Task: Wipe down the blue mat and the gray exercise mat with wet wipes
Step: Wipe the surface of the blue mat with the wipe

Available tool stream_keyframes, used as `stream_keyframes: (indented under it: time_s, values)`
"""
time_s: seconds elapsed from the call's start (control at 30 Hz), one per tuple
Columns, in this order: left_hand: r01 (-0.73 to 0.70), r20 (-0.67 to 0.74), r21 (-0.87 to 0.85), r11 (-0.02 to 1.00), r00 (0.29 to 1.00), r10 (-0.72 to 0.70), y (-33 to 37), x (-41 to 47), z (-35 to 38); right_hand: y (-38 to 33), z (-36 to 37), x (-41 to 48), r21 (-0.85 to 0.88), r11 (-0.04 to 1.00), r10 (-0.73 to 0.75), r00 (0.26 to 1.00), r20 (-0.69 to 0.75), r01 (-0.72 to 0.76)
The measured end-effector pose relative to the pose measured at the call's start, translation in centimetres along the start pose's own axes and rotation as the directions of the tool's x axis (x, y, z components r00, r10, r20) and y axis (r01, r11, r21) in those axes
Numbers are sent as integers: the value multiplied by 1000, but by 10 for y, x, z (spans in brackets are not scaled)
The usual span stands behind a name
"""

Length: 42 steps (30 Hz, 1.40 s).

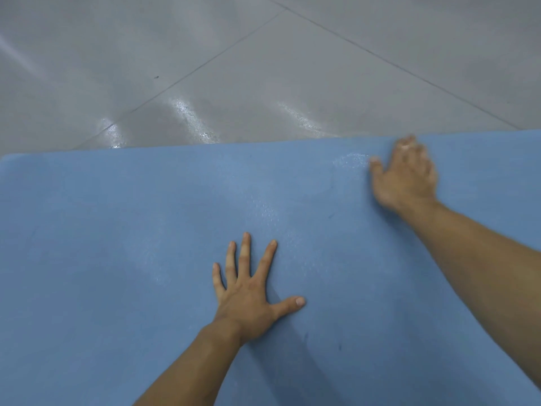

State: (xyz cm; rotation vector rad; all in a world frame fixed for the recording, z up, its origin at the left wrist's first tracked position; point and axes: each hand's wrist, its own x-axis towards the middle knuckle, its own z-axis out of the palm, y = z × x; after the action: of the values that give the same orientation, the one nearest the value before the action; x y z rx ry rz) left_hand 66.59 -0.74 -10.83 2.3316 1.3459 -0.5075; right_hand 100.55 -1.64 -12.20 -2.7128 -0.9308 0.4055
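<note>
The blue mat [123, 259] lies flat on the floor and fills the lower half of the view. My left hand [248, 291] rests palm down on it near the middle, fingers spread and straight, holding nothing. My right hand [405, 174] is blurred and presses on the mat close to its far edge, at the right. Its fingers look bent over a small white scrap, the wet wipe [405, 147], which is mostly hidden under the hand. A damp, shiny patch [351, 160] sits just left of that hand. No gray mat is in view.
Gray tiled floor [263, 68] with dark grout lines and glare spots lies beyond the mat's far edge. The mat's rounded far-left corner [8, 159] shows at the left border.
</note>
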Motion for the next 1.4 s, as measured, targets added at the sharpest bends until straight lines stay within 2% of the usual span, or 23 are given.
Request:
stream_keyframes:
  time_s: [0.07, 0.17, 0.23, 0.27, 0.33, 0.4, 0.47, 0.53, 0.63, 0.7, 0.8, 0.93, 1.0, 1.07, 1.13, 1.2, 1.3, 1.4]
  values:
    - [2, -3, 2, 1000, 1000, -2, 1, 0, 0, -42, 8, -12, -26, 976, -211, 969, 129, 216]
    - [6, -11, 8, 1000, 1000, -6, -1, 1, 0, -97, 21, -44, 1, 849, -503, 808, 308, 528]
    - [3, -9, 3, 1000, 1000, -3, -1, 1, 0, -108, 31, -58, -3, 782, -585, 736, 341, 623]
    - [1, -10, 2, 1000, 1000, -1, -1, 1, 1, -105, 33, -59, -18, 775, -592, 737, 326, 631]
    - [-4, -9, 4, 1000, 1000, 4, -2, 1, 1, -87, 29, -47, -59, 813, -551, 799, 239, 579]
    - [-7, -6, 2, 1000, 1000, 7, -3, 1, 2, -54, 19, -25, -76, 894, -432, 895, 110, 441]
    - [-8, -2, -6, 1000, 1000, 8, -3, 1, 2, -10, 7, -3, -75, 960, -273, 961, -52, 269]
    - [-11, -3, -9, 1000, 1000, 11, -2, 1, 1, 31, -3, 9, -60, 992, -118, 979, -166, 110]
    - [-12, -5, -10, 1000, 1000, 12, -1, 1, 1, 54, -7, 9, -10, 1000, 8, 985, -171, -10]
    - [-11, -8, -1, 1000, 1000, 11, -1, 1, 2, 42, -7, 3, 19, 999, -41, 992, -121, 43]
    - [-8, -6, -3, 1000, 1000, 8, -1, 2, 1, 5, 2, -17, -7, 968, -251, 968, 27, 252]
    - [3, -13, 2, 1000, 1000, -3, -2, 2, 2, -47, 22, -64, -21, 832, -532, 809, 248, 554]
    - [5, -18, 2, 1000, 1000, -5, -2, 2, 3, -60, 27, -81, -16, 777, -599, 745, 293, 630]
    - [5, -20, -5, 1000, 1000, -5, -2, 3, 3, -56, 27, -87, -25, 752, -623, 723, 297, 659]
    - [1, -11, -5, 1000, 1000, -1, -3, 3, 2, -40, 21, -87, -36, 770, -613, 754, 236, 637]
    - [-6, 7, -7, 1000, 1000, 6, -4, 4, 1, -11, 14, -80, -39, 836, -538, 832, 136, 547]
    - [-12, 40, -19, 1000, 999, 13, -5, 5, -1, 48, 2, -66, -61, 948, -314, 949, -3, 314]
    - [-22, 46, -35, 999, 999, 24, -5, 5, -3, 91, -11, -60, -12, 995, -101, 988, -114, 101]
